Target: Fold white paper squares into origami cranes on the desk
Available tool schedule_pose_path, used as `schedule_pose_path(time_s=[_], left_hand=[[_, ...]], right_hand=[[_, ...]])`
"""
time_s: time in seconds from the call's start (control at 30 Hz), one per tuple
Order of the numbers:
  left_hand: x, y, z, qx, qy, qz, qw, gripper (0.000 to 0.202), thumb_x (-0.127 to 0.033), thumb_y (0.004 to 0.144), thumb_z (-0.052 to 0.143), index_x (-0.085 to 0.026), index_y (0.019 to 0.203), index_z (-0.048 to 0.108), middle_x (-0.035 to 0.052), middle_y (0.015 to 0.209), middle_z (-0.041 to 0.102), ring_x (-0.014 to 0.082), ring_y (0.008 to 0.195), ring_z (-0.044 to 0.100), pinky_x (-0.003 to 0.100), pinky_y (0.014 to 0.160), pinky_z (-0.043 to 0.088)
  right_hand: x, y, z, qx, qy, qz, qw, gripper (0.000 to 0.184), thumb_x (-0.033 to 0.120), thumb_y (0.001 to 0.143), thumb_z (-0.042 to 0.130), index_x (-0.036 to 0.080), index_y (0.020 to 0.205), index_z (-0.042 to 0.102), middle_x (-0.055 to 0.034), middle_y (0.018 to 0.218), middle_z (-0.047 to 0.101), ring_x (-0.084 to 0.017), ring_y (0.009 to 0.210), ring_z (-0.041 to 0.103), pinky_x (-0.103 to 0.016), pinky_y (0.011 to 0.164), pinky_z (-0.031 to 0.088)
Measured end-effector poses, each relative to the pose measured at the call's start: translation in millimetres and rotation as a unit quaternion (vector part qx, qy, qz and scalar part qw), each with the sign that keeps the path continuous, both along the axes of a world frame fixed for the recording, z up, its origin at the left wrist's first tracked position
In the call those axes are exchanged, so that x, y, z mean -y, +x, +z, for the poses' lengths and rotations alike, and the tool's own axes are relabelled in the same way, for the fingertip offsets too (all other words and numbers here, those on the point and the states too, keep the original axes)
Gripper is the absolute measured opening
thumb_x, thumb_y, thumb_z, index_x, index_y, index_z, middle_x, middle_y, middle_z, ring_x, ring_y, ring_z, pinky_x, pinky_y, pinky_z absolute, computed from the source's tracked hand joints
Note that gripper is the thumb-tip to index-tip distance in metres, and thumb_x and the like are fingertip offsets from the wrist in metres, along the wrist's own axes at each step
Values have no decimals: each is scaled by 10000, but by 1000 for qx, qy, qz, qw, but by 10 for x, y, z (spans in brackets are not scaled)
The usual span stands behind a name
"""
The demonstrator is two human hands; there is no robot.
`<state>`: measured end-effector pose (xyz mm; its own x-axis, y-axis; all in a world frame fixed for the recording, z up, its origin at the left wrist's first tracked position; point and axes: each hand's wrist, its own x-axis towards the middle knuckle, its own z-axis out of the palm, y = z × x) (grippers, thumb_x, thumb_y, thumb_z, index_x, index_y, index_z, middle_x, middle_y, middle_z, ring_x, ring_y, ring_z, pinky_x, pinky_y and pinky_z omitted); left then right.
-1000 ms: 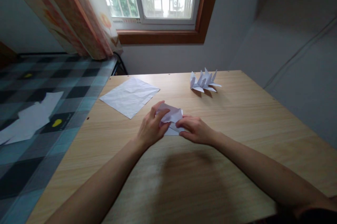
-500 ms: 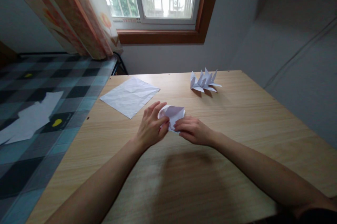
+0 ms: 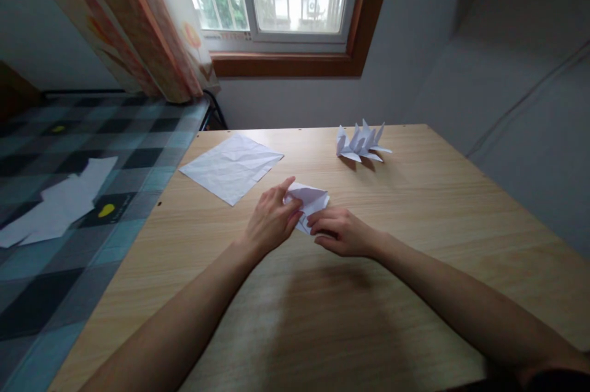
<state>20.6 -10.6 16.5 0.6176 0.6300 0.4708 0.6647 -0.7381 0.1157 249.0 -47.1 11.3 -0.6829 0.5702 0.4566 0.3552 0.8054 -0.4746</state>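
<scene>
A small piece of folded white paper [image 3: 312, 199] lies on the wooden table between my hands. My left hand [image 3: 274, 217] grips its left side, the index finger stretched along the upper left edge and the thumb pressing on the paper's face. At the lower right, my right hand [image 3: 341, 229] holds the paper's near corner with its fingertips, thumb set a little below the fingers. The top part of the paper is folded over into a flat slanted flap. My fingers cover parts of the left and bottom edges.
A creased white paper square [image 3: 233, 168] lies flat at the back left of the table [image 3: 437, 214]. Several folded paper cranes [image 3: 362, 145] stand together at the back right. Loose white sheets [image 3: 64, 207] rest on the checked cloth [image 3: 41, 300] to the left.
The paper's raised upper part has been pressed down flatter under my left index finger and thumb. My right hand stays at the lower corner. The whole view has shifted slightly.
</scene>
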Motion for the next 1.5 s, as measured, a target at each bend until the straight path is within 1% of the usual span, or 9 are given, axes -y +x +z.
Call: schedule_pose_path(time_s=[0.13, 0.3, 0.5, 0.8, 0.97, 1.03, 1.13, 1.33, 1.5], left_hand=[[1, -7, 22, 9, 26, -7, 1000, 178, -261, 921, 543, -187, 891, 702, 143, 1404, 470, 329, 1285, 441, 520, 1046, 422], [24, -24, 64, 32, 61, -10, 998, 170, -301, 891, 600, -183, 810, 692, 133, 1372, 479, 360, 1317, 385, 550, 1059, 396], [29, -13, 50, 18, 14, -48, 999, 208, -313, 918, 560, -183, 846, 705, 132, 1305, 543, 295, 1192, 520, 484, 1007, 471], [0, 29, 56, 16, -35, 19, 999, 236, -329, 927, 557, -177, 807, 691, 115, 1193, 595, 252, 1016, 610, 427, 923, 523], [-6, 37, 65, 14, -47, 84, 995, 135, -317, 883, 614, -183, 871, 620, 105, 1072, 585, 240, 886, 614, 386, 789, 535], [-15, 29, 55, 15, -52, 99, 994, 146, -298, 858, 642, -181, 932, 594, 99, 1027, 579, 250, 878, 613, 384, 764, 535], [-26, 10, 37, 25, -55, 104, 993, 244, -282, 843, 655, -177, 1046, 567, 99, 1033, 575, 261, 888, 615, 396, 765, 541], [-37, -18, 17, 63, -33, 110, 991, 501, -206, 845, 623, -221, 1320, 465, 118, 1217, 560, 269, 971, 621, 413, 822, 545], [-109, -56, -39, 105, -22, 134, 985, 624, -185, 809, 637, -244, 1392, 421, 116, 1246, 558, 296, 1073, 594, 449, 910, 523]], right_hand=[[-3, -2, 15, 23, 30, -17, 999, 149, 253, 896, 599, 178, 1022, 623, -108, 1024, 717, -234, 963, 662, -377, 890, 497], [-42, 22, -23, 52, 66, -109, 990, 211, 374, 909, 621, 173, 974, 611, -88, 913, 704, -232, 888, 650, -388, 879, 456], [-49, -29, -36, 86, 103, -154, 979, 181, 280, 952, 573, 188, 817, 650, -68, 880, 702, -202, 863, 626, -354, 872, 426], [-61, -117, -1, 99, 39, -237, 966, 160, 235, 932, 594, 179, 787, 632, -76, 868, 653, -214, 857, 561, -351, 808, 429], [-55, -155, 10, 125, 33, -277, 952, 97, 227, 918, 608, 176, 842, 640, -87, 899, 647, -235, 895, 546, -364, 810, 430], [-54, -158, 9, 118, 27, -279, 953, 55, 187, 916, 599, 174, 901, 650, -85, 914, 660, -237, 907, 553, -368, 820, 431], [-61, -145, -13, 100, 36, -257, 960, 116, 142, 913, 587, 190, 976, 673, -80, 963, 687, -238, 946, 565, -380, 857, 429], [-95, -85, -90, 86, 60, -195, 975, 239, 81, 889, 581, 222, 1021, 722, -83, 1128, 703, -239, 1068, 580, -413, 951, 425], [-73, -70, -61, 80, 44, -176, 980, 234, 122, 900, 578, 217, 1045, 734, -89, 1106, 719, -237, 1055, 594, -425, 946, 427]])
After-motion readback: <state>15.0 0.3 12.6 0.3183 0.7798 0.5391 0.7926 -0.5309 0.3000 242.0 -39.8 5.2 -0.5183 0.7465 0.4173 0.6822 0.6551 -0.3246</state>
